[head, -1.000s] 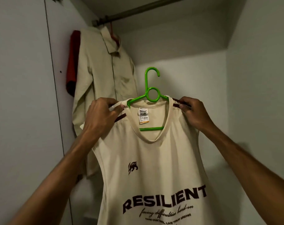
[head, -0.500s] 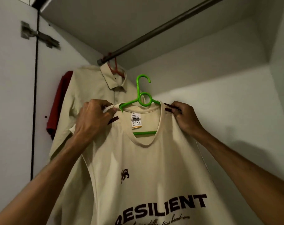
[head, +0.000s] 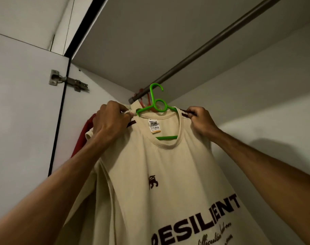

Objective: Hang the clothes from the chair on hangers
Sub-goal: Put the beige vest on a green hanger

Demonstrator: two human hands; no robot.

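Hands have raised green hanger hook beside rail.

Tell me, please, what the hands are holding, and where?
Both hands, left and right, grip the cream printed T-shirt at its shoulders, over the green plastic hanger.

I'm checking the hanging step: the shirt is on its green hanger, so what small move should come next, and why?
Probably lift a little higher and tip the green hanger so its hook goes over the rod. The hook looks level with the rod's end, not over it, while the left hand and right hand grip the cream T-shirt at its shoulders.
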